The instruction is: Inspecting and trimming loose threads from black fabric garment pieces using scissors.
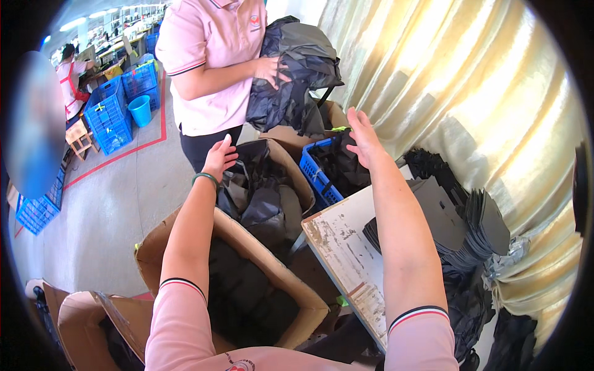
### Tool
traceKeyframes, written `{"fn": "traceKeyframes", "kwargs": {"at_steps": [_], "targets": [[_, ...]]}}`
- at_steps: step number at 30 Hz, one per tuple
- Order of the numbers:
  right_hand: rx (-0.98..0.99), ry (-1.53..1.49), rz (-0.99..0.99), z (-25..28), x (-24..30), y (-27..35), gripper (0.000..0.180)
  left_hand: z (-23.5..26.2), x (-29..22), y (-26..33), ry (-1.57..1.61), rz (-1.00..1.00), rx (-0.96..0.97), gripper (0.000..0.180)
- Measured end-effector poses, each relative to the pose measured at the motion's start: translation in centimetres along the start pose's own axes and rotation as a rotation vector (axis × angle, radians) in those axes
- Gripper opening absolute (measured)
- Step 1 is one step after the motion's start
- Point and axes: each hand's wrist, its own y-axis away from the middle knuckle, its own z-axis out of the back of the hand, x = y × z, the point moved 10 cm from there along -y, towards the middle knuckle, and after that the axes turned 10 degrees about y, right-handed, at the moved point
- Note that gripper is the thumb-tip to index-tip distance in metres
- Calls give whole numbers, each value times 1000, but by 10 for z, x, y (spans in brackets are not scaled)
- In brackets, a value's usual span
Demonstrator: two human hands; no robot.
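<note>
Black fabric bundle (296,68) sits at twelve o'clock in a co-worker's arms, not yet handed over; left hand (219,157) and right hand (362,137) reach up open, empty.

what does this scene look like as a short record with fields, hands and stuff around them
left hand: open, empty, raised over a cardboard box of dark pieces
right hand: open, empty, above a blue crate
co-worker: stands opposite, hugging a bundle of dark fabric
table: worn white top, stacks of dark cut pieces
backdrop: pale gold curtain
</note>
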Motion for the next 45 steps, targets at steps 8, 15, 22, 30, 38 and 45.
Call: {"fn": "traceKeyframes", "kwargs": {"at_steps": [8, 15, 22, 30, 38, 45], "targets": [[-142, -452, -40, 34, -37, -4, 121, -45, -42, -18, 57, -205, -46, 81], [105, -831, 236, 25, -28, 35, 85, -84, -2, -38, 103, -147, 363, 55], [-97, -766, 14, 68, -112, 148, 81, -106, 101, 67, 188, 146, 356, 56], [-238, -756, -127, 110, -189, 320, 76, -146, 199, 253, 144, 496, 456, 57], [-444, -753, -148, 174, -216, 466, 72, -288, 237, 430, 72, 705, 794, 58], [-803, -640, -129, 281, -241, 634, 68, -481, 250, 585, 72, 678, 1162, 59]]}}
